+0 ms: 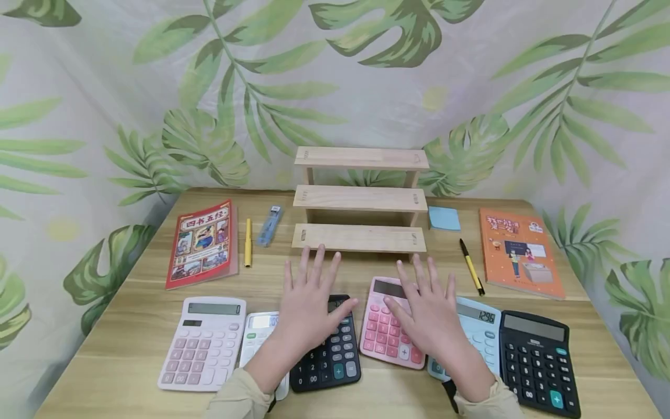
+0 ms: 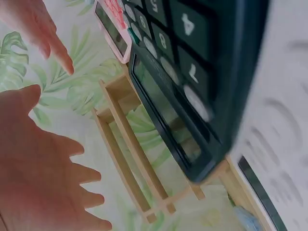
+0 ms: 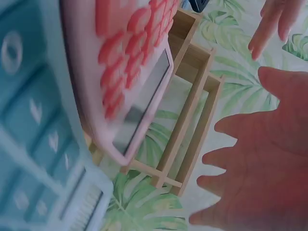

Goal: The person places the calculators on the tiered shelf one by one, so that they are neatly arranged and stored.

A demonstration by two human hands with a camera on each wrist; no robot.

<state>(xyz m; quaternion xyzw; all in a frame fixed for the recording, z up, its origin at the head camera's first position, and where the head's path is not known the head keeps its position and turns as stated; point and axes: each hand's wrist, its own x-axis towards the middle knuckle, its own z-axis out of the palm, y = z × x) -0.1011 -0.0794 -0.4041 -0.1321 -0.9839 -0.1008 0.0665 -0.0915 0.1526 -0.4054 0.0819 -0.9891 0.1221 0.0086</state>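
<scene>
My left hand (image 1: 309,308) is spread with straight fingers above a black calculator (image 1: 327,355) and a white calculator (image 1: 256,337), holding nothing. Likewise spread, my right hand (image 1: 429,314) hovers over a pink calculator (image 1: 379,329) and a light blue calculator (image 1: 478,334) whose display reads 1296. In the left wrist view a gap shows between the palm (image 2: 43,168) and the black calculator (image 2: 168,115). The right wrist view also shows the right palm (image 3: 269,159) apart from the pink calculator (image 3: 130,110). Parts of the calculators are hidden under the hands and sleeves.
A white calculator with pinkish keys (image 1: 201,343) lies left, another black calculator (image 1: 539,361) right. Behind stands a three-step wooden rack (image 1: 361,201). Around it lie a red book (image 1: 201,244), yellow marker (image 1: 248,243), blue packet (image 1: 269,227), blue notes (image 1: 444,218), yellow pen (image 1: 472,267) and orange book (image 1: 520,253).
</scene>
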